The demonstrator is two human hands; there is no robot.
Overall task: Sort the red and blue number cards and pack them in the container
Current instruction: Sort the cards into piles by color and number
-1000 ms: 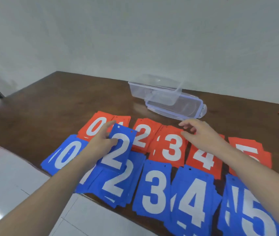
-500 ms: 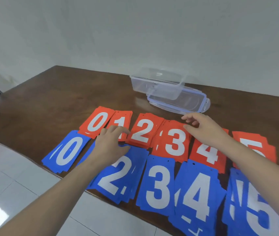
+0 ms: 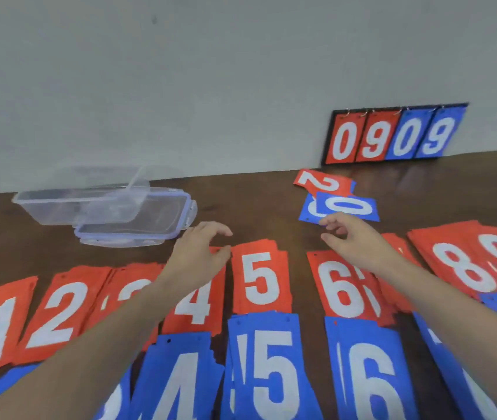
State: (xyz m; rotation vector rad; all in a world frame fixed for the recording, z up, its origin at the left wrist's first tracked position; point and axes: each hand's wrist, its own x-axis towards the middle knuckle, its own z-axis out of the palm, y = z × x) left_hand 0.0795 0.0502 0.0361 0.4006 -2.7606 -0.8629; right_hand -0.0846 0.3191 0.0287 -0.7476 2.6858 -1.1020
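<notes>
Two hands (image 3: 201, 253) – one clear container (image 3: 80, 204), one lid (image 3: 138, 225), one scoreboard (image 3: 392, 134) – four digits

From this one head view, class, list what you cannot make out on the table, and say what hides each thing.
- Red 3 stack: its number is mostly covered by the left forearm.
- Red stack between the 6 and the 8: its number is hidden behind the right hand.
- Blue card under the blue 0 card: its number is half covered.
- Blue stacks in the front row: cut off by the bottom edge.
- Container: clear and blurred, contents uncertain.

Even, soft indoor light; whole frame slightly motion-blurred, with wide-angle bending at the edges.
</notes>
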